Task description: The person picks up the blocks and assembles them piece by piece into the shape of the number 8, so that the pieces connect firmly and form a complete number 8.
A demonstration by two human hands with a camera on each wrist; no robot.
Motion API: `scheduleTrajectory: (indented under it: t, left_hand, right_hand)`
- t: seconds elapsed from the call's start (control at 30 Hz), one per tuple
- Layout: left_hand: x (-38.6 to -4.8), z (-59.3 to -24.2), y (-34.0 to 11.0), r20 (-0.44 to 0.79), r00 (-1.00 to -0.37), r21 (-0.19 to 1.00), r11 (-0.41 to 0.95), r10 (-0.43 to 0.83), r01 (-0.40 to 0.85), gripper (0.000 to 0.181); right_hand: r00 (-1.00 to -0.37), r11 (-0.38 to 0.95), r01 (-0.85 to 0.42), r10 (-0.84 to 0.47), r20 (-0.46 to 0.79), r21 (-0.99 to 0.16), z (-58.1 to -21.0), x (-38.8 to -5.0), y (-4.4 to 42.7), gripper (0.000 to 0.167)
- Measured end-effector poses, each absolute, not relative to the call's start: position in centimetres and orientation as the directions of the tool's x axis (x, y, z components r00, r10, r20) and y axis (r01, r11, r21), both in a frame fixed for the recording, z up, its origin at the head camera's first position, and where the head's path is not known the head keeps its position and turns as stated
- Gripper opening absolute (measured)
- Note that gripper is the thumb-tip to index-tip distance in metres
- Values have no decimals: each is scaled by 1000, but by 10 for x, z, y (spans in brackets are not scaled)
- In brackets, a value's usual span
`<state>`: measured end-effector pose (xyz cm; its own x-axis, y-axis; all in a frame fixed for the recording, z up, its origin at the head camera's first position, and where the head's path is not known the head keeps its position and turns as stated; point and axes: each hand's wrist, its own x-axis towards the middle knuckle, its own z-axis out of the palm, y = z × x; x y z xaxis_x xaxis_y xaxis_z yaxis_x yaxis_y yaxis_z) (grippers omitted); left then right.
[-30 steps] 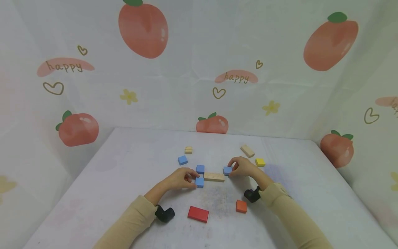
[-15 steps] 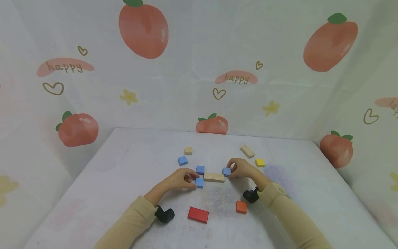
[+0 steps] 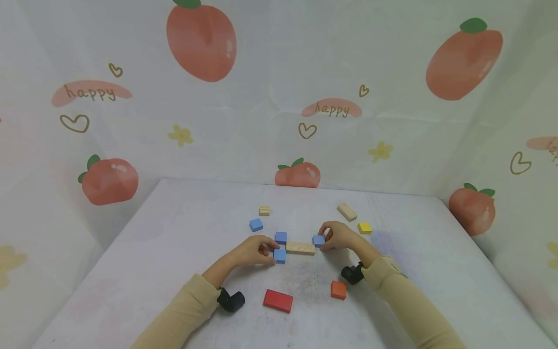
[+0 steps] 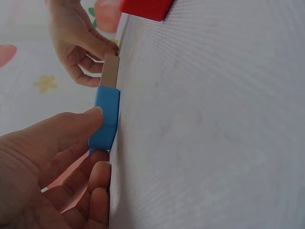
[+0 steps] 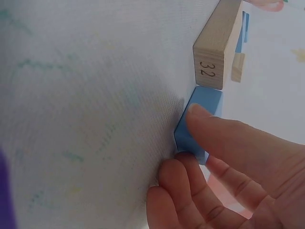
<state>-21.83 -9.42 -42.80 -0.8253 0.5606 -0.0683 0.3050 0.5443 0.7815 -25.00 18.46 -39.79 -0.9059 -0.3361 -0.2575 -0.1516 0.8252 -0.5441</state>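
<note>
My left hand (image 3: 254, 250) pinches a blue block (image 3: 279, 256) between thumb and fingers at the left end of a plain wooden block (image 3: 300, 248). Behind it sits a second blue block (image 3: 281, 237). At the wooden block's other end, my right hand (image 3: 341, 235) pinches a third blue block (image 3: 318, 241). In the right wrist view that blue block (image 5: 202, 102) lies end to end with the wooden block (image 5: 209, 67), which bears the number 32. The left wrist view has my thumb on the side of the blue block (image 4: 107, 109).
Nearer me lie a red block (image 3: 278, 301) and an orange block (image 3: 338, 290). Farther back are another blue block (image 3: 256, 225), small stacked wooden pieces (image 3: 264, 211), a loose wooden block (image 3: 347, 212) and a yellow block (image 3: 364, 228).
My right hand and its blue block have shifted slightly toward me, beside the wooden block's end. The left hand holds its place.
</note>
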Motion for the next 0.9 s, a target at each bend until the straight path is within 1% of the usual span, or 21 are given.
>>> scheduleTrajectory:
  t: [0.37, 0.63, 0.77, 0.9]
  left_hand:
    - [-219, -428, -94, -76, -829, 783, 548, 553, 294, 34]
    - [-219, -429, -94, -83, -833, 785, 551, 547, 283, 34]
    - [-218, -428, -94, -80, -831, 788, 545, 550, 285, 34]
    - [-218, -428, -93, -81, -829, 791, 542, 553, 284, 34]
  right_hand:
    - [-901, 824, -141, -337, -273, -549, -398, -251, 187, 31]
    - [-913, 835, -121, -306, -270, -538, -395, -249, 195, 36]
    - [-917, 832, -151, -320, -239, -535, -393, -247, 201, 36]
    - [-912, 812, -165, -341, -227, -559, -390, -242, 209, 36]
